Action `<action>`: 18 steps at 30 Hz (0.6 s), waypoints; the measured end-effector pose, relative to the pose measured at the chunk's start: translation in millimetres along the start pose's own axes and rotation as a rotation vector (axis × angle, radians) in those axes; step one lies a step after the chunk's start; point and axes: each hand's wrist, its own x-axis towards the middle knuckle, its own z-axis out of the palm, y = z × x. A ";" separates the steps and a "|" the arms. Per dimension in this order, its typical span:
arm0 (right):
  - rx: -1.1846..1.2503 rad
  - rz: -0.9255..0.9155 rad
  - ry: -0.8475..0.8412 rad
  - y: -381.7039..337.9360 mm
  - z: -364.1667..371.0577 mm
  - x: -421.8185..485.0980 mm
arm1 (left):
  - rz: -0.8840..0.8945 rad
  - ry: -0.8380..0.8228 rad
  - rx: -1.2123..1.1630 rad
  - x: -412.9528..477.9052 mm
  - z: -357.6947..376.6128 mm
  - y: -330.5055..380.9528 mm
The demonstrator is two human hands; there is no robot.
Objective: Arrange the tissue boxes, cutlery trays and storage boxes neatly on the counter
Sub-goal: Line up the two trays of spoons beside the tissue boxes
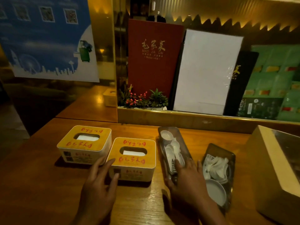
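Two white tissue boxes with yellow lids stand on the wooden counter (40, 184): one at the left (84, 143), one nearer me (134, 158). My left hand (99, 181) touches the nearer box's front left corner, fingers spread. A dark cutlery tray (177, 135) with white spoons lies to the right; my right hand (186, 177) rests on its near end, thumb at its left edge. A second dark tray (215, 151) with a small dish and white items lies further right. A large storage box (266, 159) stands at the far right.
Behind the counter a raised ledge (194, 117) carries red (154, 59), white (206, 70) and black (240, 82) menus and small artificial plants (142, 98). A mirrored panel (103, 62) at the back left reflects another tissue box. The counter's left edge drops off.
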 end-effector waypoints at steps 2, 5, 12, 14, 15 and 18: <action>-0.049 -0.001 -0.022 -8.6 6.6 -8.6 | 0.139 0.002 -0.039 -11.1 4.2 15.9; -0.067 0.019 0.001 -16.5 17.5 -16.6 | 0.309 -0.138 -0.102 -24.4 22.3 35.3; -0.062 0.037 0.003 -18.2 19.1 -30.7 | 0.270 -0.362 -0.142 -50.0 62.0 38.5; -0.069 0.016 0.051 -15.7 20.7 -33.2 | 0.268 -0.367 -0.176 -55.7 64.3 42.9; -0.077 -0.002 0.088 -13.1 19.7 -35.4 | 0.267 -0.364 -0.195 -58.8 65.6 44.1; -0.128 0.077 0.153 1.0 9.7 -49.7 | 0.258 -0.379 -0.249 -70.0 71.7 44.3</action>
